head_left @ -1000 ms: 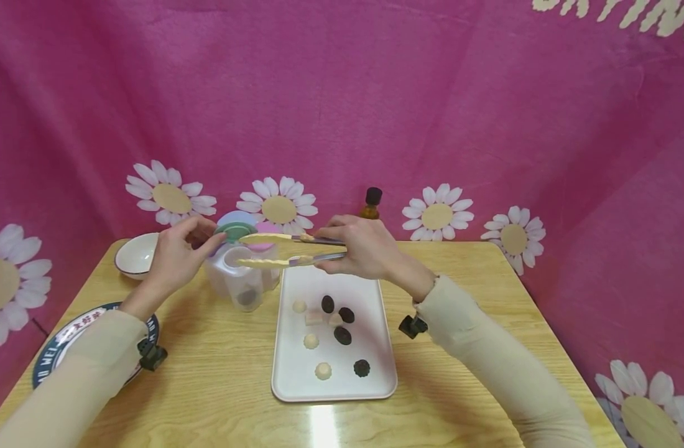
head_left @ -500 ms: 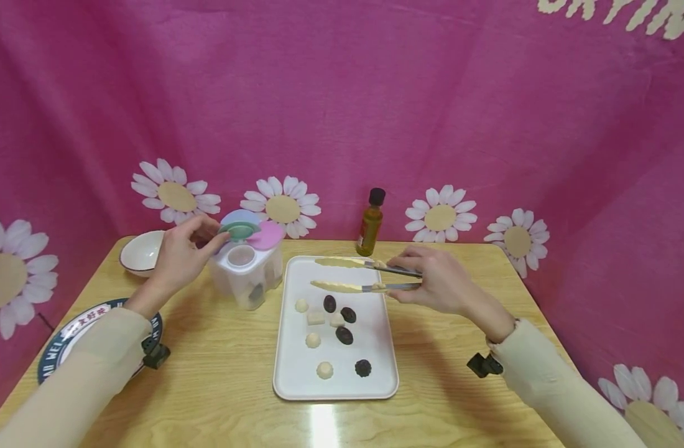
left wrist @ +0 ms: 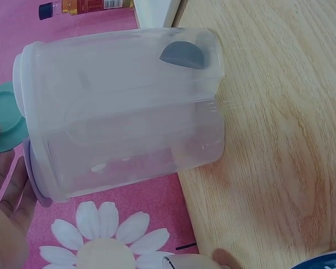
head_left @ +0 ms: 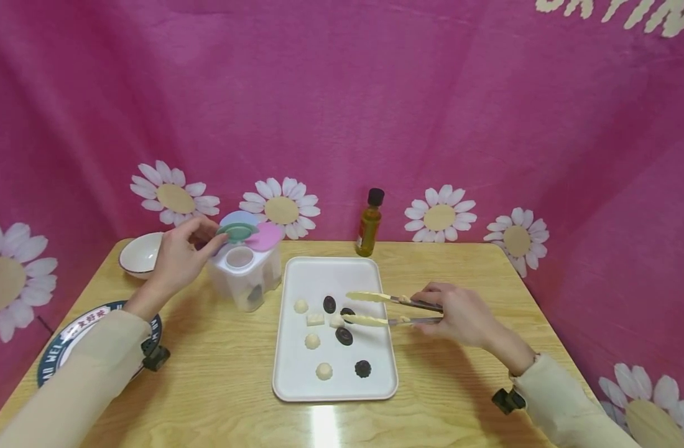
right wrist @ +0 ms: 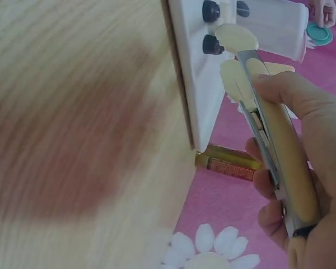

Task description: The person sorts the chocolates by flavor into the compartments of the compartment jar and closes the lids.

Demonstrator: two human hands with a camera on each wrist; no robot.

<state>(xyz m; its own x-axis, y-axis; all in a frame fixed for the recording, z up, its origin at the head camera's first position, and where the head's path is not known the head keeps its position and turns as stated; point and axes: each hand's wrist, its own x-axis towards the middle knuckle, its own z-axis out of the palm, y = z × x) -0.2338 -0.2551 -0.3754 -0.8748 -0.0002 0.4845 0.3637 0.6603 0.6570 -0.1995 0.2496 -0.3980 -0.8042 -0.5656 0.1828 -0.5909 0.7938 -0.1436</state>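
My right hand (head_left: 459,314) grips a pair of tongs (right wrist: 280,145) with cream-coloured tips, spread apart over the right side of a white tray (head_left: 297,389). The lower tip overlaps a dark chocolate (head_left: 347,314) and a white chocolate (head_left: 336,321) in the head view. Several more dark and white chocolates lie spread on the tray. To the left, my left hand (head_left: 182,252) holds the raised green lid (head_left: 238,232) of a translucent container (left wrist: 123,112) between thumb and fingers. The round opening below that lid is uncovered. One dark piece (left wrist: 183,55) rests at the container's bottom.
A bottle of yellowish liquid (head_left: 369,227) with a black cap stands behind the tray. At the back left is a white bowl (head_left: 140,254). A blue-rimmed plate (head_left: 53,354) lies under my left forearm. A pink flowered cloth (head_left: 342,124) hangs behind the table.
My right hand has carried the tongs from above the container rightward and down to over the tray's chocolates. The left hand has stayed at the green lid.
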